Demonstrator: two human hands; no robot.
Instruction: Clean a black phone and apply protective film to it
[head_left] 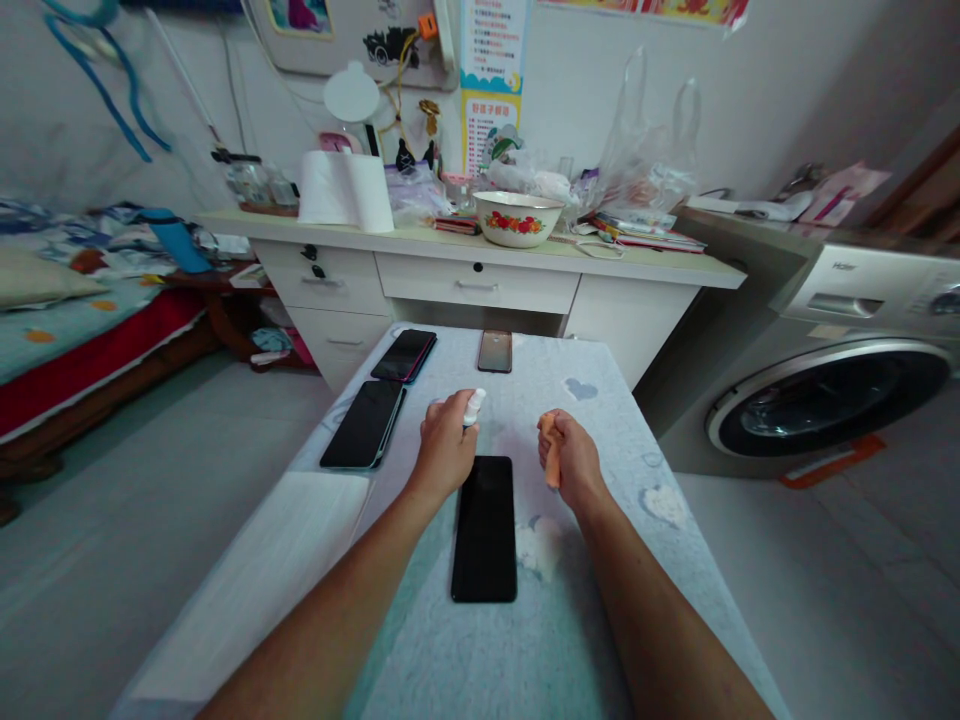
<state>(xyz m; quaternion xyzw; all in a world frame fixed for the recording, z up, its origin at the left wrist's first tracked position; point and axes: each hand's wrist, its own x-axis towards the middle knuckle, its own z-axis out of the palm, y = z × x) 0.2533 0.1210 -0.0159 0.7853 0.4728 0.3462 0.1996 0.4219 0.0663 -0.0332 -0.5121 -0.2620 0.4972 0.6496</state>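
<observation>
My left hand (447, 440) is closed around a small spray bottle with a white nozzle (474, 405); its body is mostly hidden by the fingers. Just below that hand, a black smartphone (484, 530) lies face up on the cloth-covered table (555, 640). To the right of the phone, my right hand (574, 455) grips a folded orange cloth (553, 450), part of which hangs below the fingers. Neither hand visibly touches the phone's screen.
Dark-screened devices lie at the table's left: one nearer (364, 425), one farther (405, 355). A smaller phone (496, 352) rests at the far edge. Behind stands a white desk (480, 275) with a floral bowl (517, 220) and paper rolls (345, 190). A washing machine (825, 350) is at right.
</observation>
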